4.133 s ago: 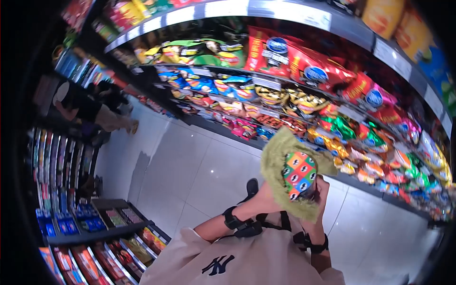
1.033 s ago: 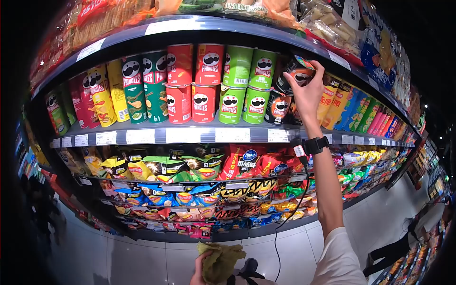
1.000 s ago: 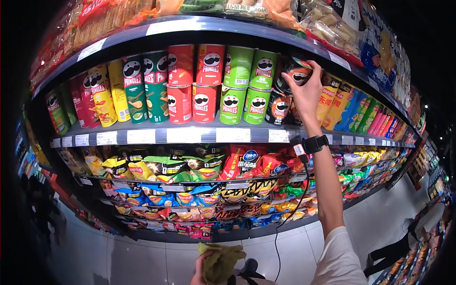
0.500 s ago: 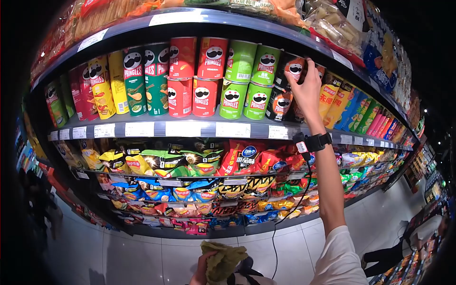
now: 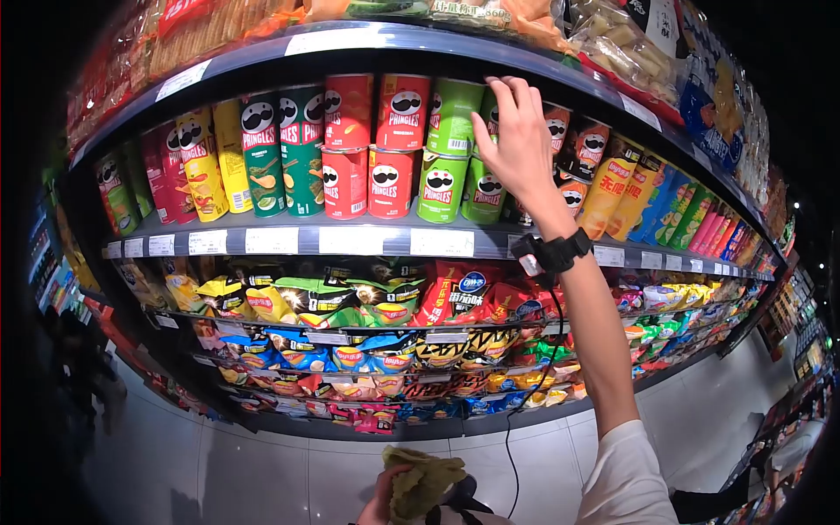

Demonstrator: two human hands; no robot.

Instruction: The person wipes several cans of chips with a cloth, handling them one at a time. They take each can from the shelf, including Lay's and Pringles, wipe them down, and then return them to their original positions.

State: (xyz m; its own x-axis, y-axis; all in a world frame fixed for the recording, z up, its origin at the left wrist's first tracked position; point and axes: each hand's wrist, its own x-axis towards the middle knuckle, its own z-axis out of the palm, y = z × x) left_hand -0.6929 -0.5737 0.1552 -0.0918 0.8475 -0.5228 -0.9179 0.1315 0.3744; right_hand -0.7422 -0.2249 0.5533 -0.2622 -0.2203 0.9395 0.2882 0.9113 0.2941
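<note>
My right hand (image 5: 518,140) is raised at the upper shelf, palm toward the cans and fingers apart, with its fingertips at the top of a green Pringles can (image 5: 492,118). It covers part of that can. Left of it stands another green can (image 5: 454,116), stacked on a lower green one (image 5: 440,186). Black-and-orange cans (image 5: 588,149) are to the right of the hand. Low in the view, my left hand (image 5: 382,496) is wrapped round a crumpled green-brown item (image 5: 422,483). A black strap with a small device (image 5: 553,254) is on my right wrist.
The shelf edge (image 5: 363,239) carries price labels. Red, yellow and dark green cans line the left; snack bags (image 5: 455,293) fill lower racks. Packaged snacks sit above. A cable (image 5: 510,437) hangs from the wrist device. A dark-clothed person is at the lower right.
My right hand has moved left, from the black-and-orange cans to the green ones. The view has shifted slightly. My left hand still holds the crumpled item.
</note>
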